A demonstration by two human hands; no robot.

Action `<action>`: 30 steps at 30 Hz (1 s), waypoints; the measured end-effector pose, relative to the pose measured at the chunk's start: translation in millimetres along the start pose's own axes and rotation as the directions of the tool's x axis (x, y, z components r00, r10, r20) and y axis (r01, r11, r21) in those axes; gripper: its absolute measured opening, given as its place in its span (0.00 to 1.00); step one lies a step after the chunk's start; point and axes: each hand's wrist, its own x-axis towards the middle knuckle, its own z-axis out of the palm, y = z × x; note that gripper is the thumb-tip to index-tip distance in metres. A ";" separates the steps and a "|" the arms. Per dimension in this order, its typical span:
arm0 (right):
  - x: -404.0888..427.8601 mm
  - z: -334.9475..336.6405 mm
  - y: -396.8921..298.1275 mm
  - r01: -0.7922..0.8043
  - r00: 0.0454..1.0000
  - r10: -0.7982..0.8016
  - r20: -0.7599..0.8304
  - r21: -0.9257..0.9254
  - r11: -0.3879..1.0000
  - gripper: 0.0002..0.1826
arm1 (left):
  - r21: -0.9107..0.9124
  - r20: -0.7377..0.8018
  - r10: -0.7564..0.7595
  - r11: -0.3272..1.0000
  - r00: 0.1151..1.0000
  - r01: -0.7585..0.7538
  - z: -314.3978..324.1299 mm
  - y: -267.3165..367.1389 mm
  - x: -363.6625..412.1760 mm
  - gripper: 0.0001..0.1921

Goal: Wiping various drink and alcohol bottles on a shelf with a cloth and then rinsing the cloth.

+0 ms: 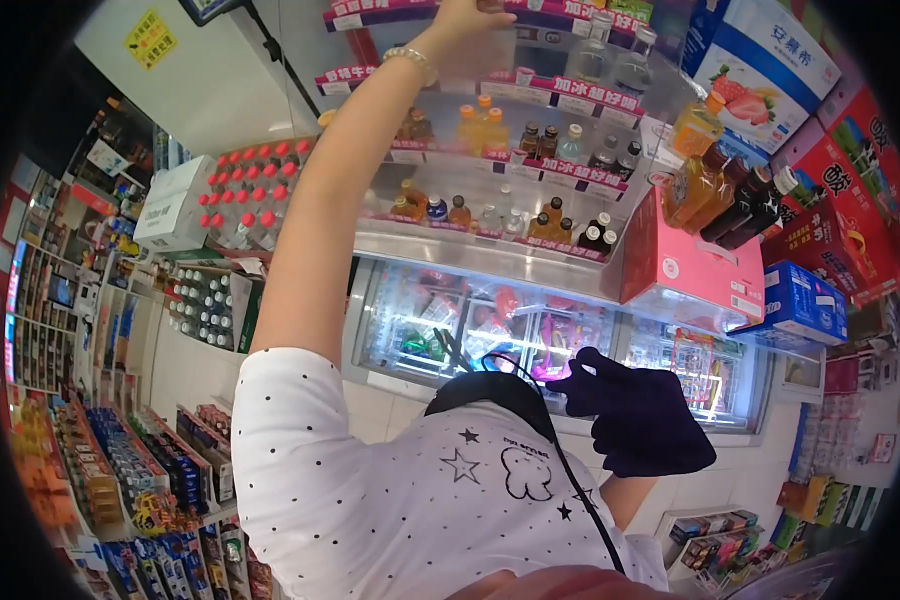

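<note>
My left hand (pixel 474 21), with a beaded bracelet on its wrist, reaches up to the top tiers of a drinks shelf (pixel 487 154). The picture's top edge cuts off part of it, and whether it holds anything cannot be seen. Clear glass bottles (pixel 591 49) stand to its right; orange-capped bottles (pixel 481 126) and small dark bottles (pixel 538 141) fill a lower tier. My right hand (pixel 630 416) is at my right side, above the edge of a lit chest freezer (pixel 390 379). A very dark covering or object hides its fingers.
A pink carton (pixel 694 262) with bottles on top and a blue carton (pixel 795 304) stand at the right. Red-capped bottles (pixel 247 196) and a white carton (pixel 174 202) are at the left, above white-capped bottles (pixel 201 304). Packed shelves (pixel 131 457) line the lower left.
</note>
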 end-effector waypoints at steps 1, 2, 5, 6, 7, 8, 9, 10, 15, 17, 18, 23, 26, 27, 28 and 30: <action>-2.7 6.9 -8.5 -0.206 0.957 0.222 -0.185 0.101 0.973 0.07 | -0.026 -0.010 -0.001 1.000 1.000 0.001 2.2 -2.2 0.7 0.27; 0.7 2.7 -8.8 -0.196 0.954 0.215 -0.207 0.108 0.975 0.07 | -0.142 0.055 0.014 0.990 0.998 -0.006 -2.0 -15.4 3.6 0.29; 3.4 -15.0 11.4 -0.511 0.842 0.468 -0.269 -0.122 0.851 0.15 | 0.165 0.093 -0.055 0.986 0.994 0.039 -4.2 -15.3 2.3 0.22; 1.8 -16.7 20.0 -0.352 0.921 0.325 -0.213 -0.104 0.930 0.07 | 0.143 0.048 -0.005 0.990 0.999 -0.002 -10.5 -20.3 2.4 0.25; 5.3 -18.0 29.7 -0.185 0.975 0.171 -0.143 -0.085 0.979 0.06 | 0.136 -0.005 0.033 0.990 0.999 -0.032 -20.5 -24.6 -2.9 0.28; 11.6 -20.0 38.4 0.593 0.805 -0.575 0.146 -0.171 0.787 0.07 | 0.161 -0.033 -0.020 0.987 0.999 0.025 -27.6 -28.0 -6.3 0.27; 1.6 -26.5 45.0 0.613 0.790 -0.603 0.109 -0.127 0.780 0.07 | 0.154 -0.030 -0.054 0.986 0.998 0.058 -13.6 -22.2 2.3 0.26; -3.9 -27.7 47.9 0.547 0.837 -0.545 0.049 -0.086 0.833 0.06 | 0.152 -0.035 -0.039 0.987 0.999 0.043 -7.5 -26.7 7.4 0.26; -15.9 -43.3 61.9 0.276 0.942 -0.252 -0.223 0.083 0.958 0.05 | 0.183 -0.081 -0.022 0.982 0.996 0.037 -1.2 -19.0 5.3 0.26; -20.5 -48.5 65.9 0.282 0.929 -0.246 -0.276 0.099 0.954 0.04 | 0.236 -0.101 -0.047 0.969 0.994 0.070 -1.2 -19.5 7.9 0.26; -23.3 -51.2 67.8 0.286 0.921 -0.242 -0.305 0.106 0.952 0.04 | 0.229 -0.093 -0.082 0.968 0.992 0.102 4.1 -7.7 6.4 0.28; -28.6 -62.9 76.0 0.300 0.907 -0.240 -0.347 0.130 0.945 0.04 | 0.379 -0.509 0.091 0.917 0.856 0.128 21.8 21.2 -13.9 0.43; -33.9 -71.4 80.6 0.303 0.899 -0.235 -0.369 0.139 0.943 0.04 | 0.570 -0.424 0.543 0.782 0.725 -0.253 63.9 96.1 -35.5 0.39; -34.5 -74.1 81.6 0.301 0.900 -0.230 -0.371 0.144 0.943 0.04 | 0.478 -0.364 0.591 0.782 0.720 -0.400 79.0 123.2 -43.4 0.39; -34.9 -76.9 81.5 0.301 0.902 -0.232 -0.365 0.147 0.942 0.05 | 0.348 -0.295 0.604 0.789 0.740 -0.506 93.8 152.1 -54.2 0.39; -36.5 -82.6 79.6 0.291 0.903 -0.221 -0.368 0.148 0.945 0.05 | 0.131 -0.091 0.586 0.809 0.805 -0.573 130.1 213.5 -72.6 0.34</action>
